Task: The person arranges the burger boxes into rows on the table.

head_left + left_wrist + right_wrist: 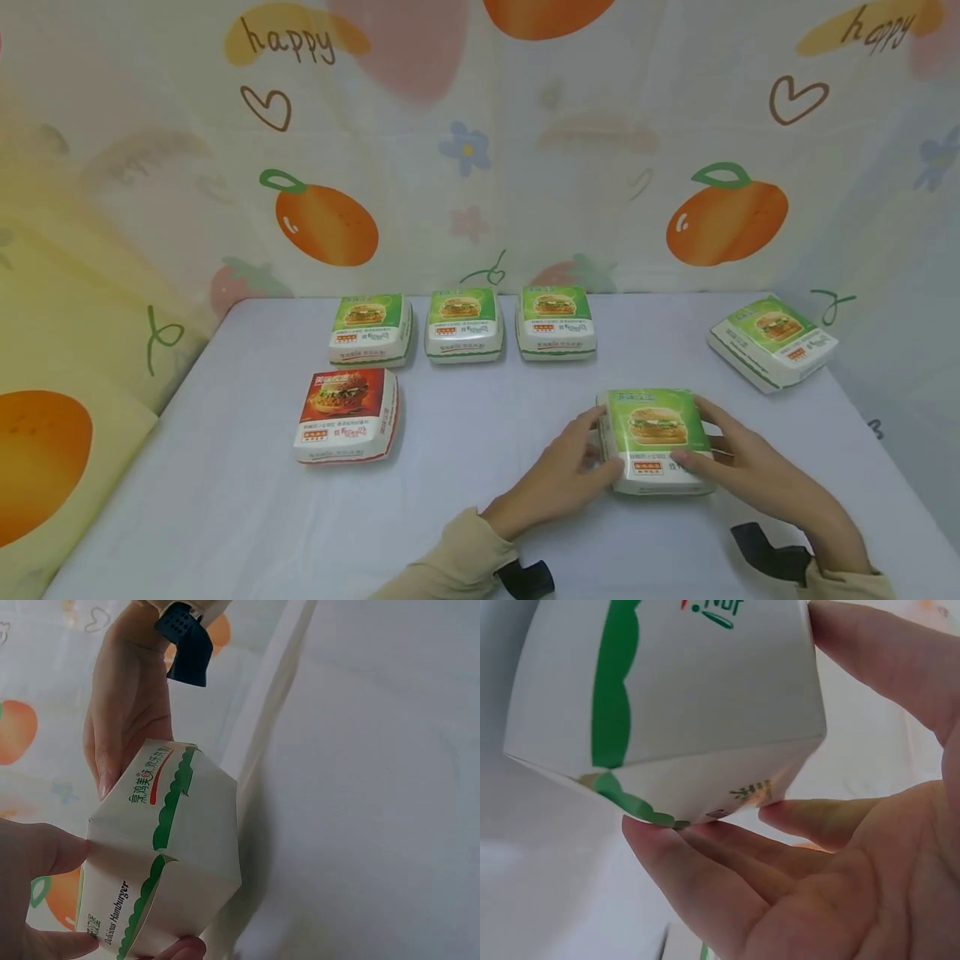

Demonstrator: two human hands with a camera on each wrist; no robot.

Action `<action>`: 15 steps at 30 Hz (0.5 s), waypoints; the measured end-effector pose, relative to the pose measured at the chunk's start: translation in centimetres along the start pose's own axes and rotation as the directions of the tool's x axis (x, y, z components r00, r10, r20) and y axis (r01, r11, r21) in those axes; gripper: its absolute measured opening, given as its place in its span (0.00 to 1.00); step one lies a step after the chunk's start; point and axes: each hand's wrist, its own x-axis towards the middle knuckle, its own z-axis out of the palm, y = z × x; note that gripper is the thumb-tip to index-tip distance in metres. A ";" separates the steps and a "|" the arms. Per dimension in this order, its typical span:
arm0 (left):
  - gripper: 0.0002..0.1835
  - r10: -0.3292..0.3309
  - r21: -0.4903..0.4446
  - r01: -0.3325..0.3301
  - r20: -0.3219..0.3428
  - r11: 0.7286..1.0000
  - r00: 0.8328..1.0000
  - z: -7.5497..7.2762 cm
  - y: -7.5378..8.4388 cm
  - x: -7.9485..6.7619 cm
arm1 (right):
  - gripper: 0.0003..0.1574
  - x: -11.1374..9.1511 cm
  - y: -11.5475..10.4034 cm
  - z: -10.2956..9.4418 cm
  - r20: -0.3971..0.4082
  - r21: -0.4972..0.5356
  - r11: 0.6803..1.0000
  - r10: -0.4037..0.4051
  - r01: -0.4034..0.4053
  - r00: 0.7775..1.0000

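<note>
A green-and-white hamburger box (pixel 660 429) with a burger picture on its lid is held between both hands at the front right of the table. My left hand (pixel 558 475) grips its left side, thumb near the front corner. From the right, my right hand (pixel 768 475) holds it with the thumb on the front part of the lid and fingers at the side. The left wrist view shows the box's white side (pixel 202 832) with green scalloped trim, close over the tabletop. Fingertips of the right hand (pixel 840 877) press its side and lower edge in the right wrist view.
Three similar green boxes stand in a back row: left (pixel 367 329), middle (pixel 465 325) and right (pixel 557 323). A red-and-white burger box (pixel 347 417) sits before the left one. Another green box (pixel 772 342) lies angled near the right edge of the white-covered table (pixel 225 500).
</note>
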 end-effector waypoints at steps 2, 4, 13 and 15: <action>0.38 0.000 -0.001 0.000 -0.004 1.000 1.000 -0.3 -0.1 -0.2 | 0.56 0.1 -0.4 0.3 -0.013 -0.003 1.000 -0.014 0.014 1.000; 0.37 -0.001 -0.004 0.001 -0.011 1.000 1.000 -0.6 -0.3 -0.5 | 0.56 0.3 -0.8 0.6 -0.021 -0.003 1.000 -0.026 0.026 0.999; 0.35 -0.009 0.005 0.009 -0.068 1.000 0.998 -1.9 -1.6 -1.5 | 0.57 1.1 -2.2 2.3 -0.031 0.046 0.997 -0.067 0.069 0.997; 0.35 -0.011 0.007 0.012 -0.080 1.000 0.997 -2.2 -1.8 -1.8 | 0.57 1.4 -2.5 2.6 -0.030 0.052 0.996 -0.071 0.072 0.997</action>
